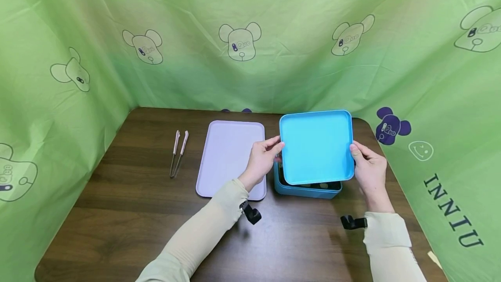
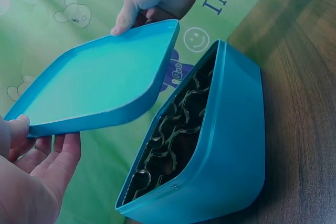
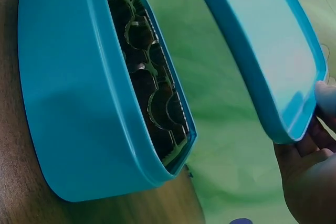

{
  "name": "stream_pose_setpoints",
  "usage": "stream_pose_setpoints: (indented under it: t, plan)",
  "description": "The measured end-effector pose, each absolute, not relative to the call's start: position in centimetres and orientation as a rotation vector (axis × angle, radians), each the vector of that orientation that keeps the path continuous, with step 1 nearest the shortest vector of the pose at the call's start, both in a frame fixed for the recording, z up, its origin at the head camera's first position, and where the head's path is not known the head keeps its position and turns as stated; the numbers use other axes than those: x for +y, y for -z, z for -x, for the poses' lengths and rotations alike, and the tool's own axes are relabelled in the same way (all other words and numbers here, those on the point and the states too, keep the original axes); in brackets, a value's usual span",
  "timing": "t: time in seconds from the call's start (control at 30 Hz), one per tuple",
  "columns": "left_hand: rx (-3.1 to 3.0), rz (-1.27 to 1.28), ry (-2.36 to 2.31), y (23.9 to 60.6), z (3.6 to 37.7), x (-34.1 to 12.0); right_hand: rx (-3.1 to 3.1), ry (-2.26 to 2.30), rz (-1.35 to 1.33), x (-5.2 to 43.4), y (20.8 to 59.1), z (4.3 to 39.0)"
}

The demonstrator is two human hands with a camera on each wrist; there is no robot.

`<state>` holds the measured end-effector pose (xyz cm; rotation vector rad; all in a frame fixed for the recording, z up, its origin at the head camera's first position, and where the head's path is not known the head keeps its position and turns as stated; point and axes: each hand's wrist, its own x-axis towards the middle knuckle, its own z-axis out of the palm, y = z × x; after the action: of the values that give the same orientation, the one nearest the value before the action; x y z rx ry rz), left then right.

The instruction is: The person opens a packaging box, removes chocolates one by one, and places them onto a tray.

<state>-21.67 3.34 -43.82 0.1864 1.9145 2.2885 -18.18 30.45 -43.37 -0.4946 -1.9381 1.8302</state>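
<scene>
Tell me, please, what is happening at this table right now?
A person holds a blue lid with both hands, the left hand on its left edge and the right hand on its right edge. The lid is lifted clear of the blue box on the wooden table; the wrist views show a moulded tray of compartments inside the box. A lilac tray and tweezers lie to the left, untouched.

A dark brown wooden table (image 1: 129, 212) with rounded corners fills the lower frame. Green cloth (image 1: 250, 3) printed with pale bear heads hangs behind it and down both sides; at right, a purple bear (image 1: 391, 126), a smiley and "INNIU" lettering. Light is soft, even.
</scene>
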Motion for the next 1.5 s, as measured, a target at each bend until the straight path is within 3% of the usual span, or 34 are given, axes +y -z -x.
stream_pose_setpoints:
  t: [0.5, 1.07, 1.5]
  plan:
    - [1.941, -0.17, -2.231, 43.8, 21.7, 3.4, -2.058, -1.835, 0.573, 30.7, 42.9, 17.9]
    - [1.828, 0.099, -2.347, 43.9, 22.4, 4.0, -2.231, -1.805, 0.591, 31.3, 43.3, 17.5]
    - [1.753, 0.058, -2.346, 43.2, 22.3, 5.9, -2.199, -1.813, 0.785, 32.8, 43.1, 18.0]
